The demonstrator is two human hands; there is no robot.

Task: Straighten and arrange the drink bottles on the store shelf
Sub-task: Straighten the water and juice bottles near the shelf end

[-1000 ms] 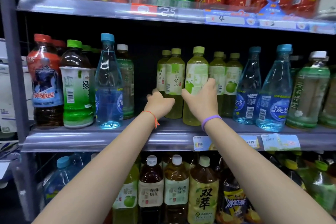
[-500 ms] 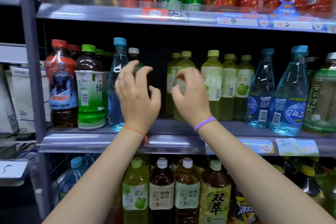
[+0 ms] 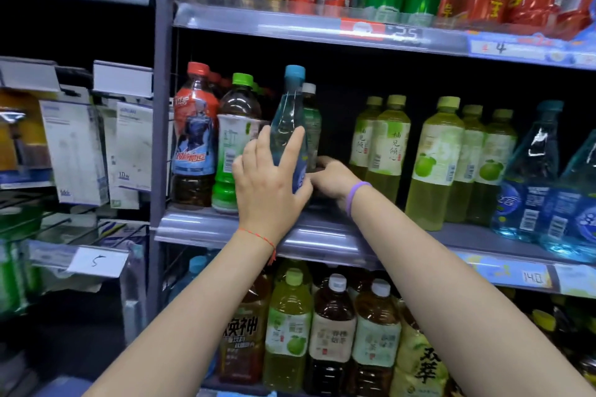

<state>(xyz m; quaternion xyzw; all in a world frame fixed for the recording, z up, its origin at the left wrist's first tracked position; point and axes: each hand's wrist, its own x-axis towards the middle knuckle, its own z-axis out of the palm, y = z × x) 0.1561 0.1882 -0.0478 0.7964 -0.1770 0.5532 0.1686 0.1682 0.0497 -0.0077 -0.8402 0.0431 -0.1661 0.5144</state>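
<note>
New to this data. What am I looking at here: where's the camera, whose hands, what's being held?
There is one view, from a camera worn on a person's head, looking forward and down at a store shelf. No robot: both arms are the person's own. The left hand, with a red string at its wrist, wraps around a clear blue-capped bottle that leans slightly. The right hand, with a purple band, reaches just behind that bottle; what it grips is hidden. Either side stand a green-capped tea bottle and pale green drink bottles.

Clear blue bottle (image 3: 288,126) has a blue cap; neighbour's cap (image 3: 242,79) green.
</note>
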